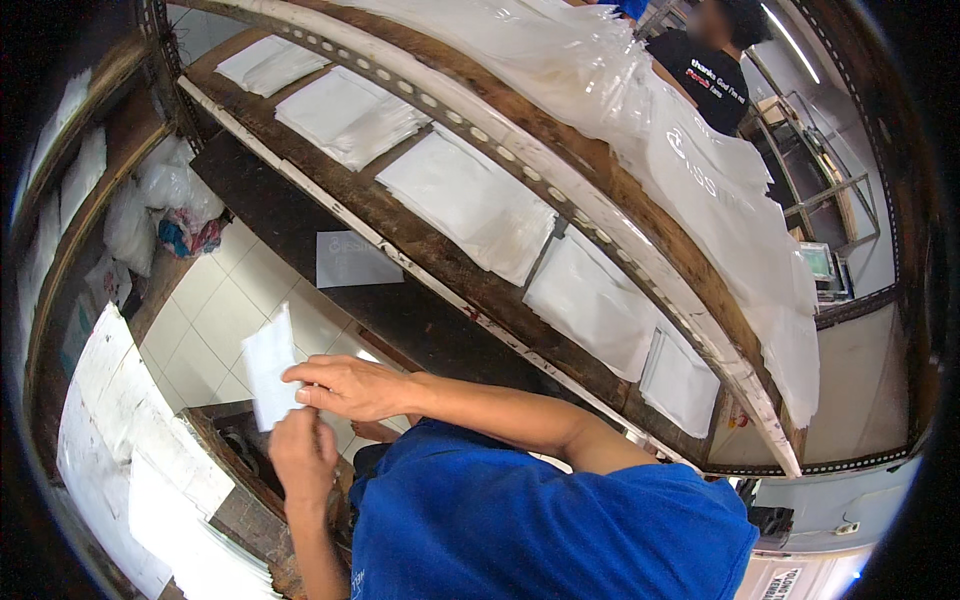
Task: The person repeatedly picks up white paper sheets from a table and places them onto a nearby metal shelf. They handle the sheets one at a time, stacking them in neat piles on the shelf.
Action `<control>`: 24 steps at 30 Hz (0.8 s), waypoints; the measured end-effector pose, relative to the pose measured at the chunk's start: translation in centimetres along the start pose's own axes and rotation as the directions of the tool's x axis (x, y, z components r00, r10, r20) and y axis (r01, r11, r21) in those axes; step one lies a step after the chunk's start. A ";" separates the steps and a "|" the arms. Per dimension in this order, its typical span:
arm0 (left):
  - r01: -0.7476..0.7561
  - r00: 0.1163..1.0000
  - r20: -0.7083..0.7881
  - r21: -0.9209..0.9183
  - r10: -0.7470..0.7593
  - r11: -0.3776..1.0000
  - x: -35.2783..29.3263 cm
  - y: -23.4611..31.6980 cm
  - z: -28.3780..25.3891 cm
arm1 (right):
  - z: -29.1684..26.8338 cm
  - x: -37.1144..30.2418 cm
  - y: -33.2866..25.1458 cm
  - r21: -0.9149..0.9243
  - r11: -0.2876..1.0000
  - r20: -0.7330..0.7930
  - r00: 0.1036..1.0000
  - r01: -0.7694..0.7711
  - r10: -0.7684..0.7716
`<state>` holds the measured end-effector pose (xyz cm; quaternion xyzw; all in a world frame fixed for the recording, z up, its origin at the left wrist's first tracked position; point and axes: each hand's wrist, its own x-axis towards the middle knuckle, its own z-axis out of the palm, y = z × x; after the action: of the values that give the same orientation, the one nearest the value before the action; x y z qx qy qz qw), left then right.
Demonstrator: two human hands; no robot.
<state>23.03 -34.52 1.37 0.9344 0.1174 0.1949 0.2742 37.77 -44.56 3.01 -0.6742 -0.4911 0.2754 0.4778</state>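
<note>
The right hand (350,387) and left hand (303,452) pinch the white sheet (267,362) along its near right side, its long axis pointing away.

The sheet (266,360) between the left hand (303,455) and right hand (350,388) stood right of a pile (180,530) and left of a shelf (347,190), where five stacks (465,205) lay in a row beneath heaped plastic (700,230).
</note>
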 end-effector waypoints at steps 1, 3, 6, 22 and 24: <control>-0.068 0.998 0.015 -0.002 0.068 0.998 0.1 1.2 1.0 | -0.5 -0.7 0.3 -0.016 0.999 0.013 0.999 -0.038 0.038; -0.134 0.990 0.041 -0.007 0.135 0.991 0.2 3.4 2.5 | -1.8 -2.2 0.6 -0.049 0.992 0.042 0.993 -0.113 0.115; -0.201 0.975 0.077 -0.072 0.207 0.977 0.3 6.4 4.5 | -4.3 -5.8 1.2 -0.070 0.983 -0.089 0.983 -0.168 0.161; 0.049 0.982 0.190 -0.294 0.008 0.955 -3.4 9.8 9.2 | -21.9 -43.2 9.8 -0.322 0.546 -0.915 0.402 -0.773 0.030; 0.080 0.978 0.207 -0.292 -0.019 0.953 -3.8 9.8 9.6 | -21.2 -43.4 9.4 -0.245 0.535 -0.924 0.361 -0.808 0.122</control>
<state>24.82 -48.33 -1.70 0.8938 0.0818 0.1078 0.4276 43.49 -93.21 -1.53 -0.9571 -0.0275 -0.1419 0.2512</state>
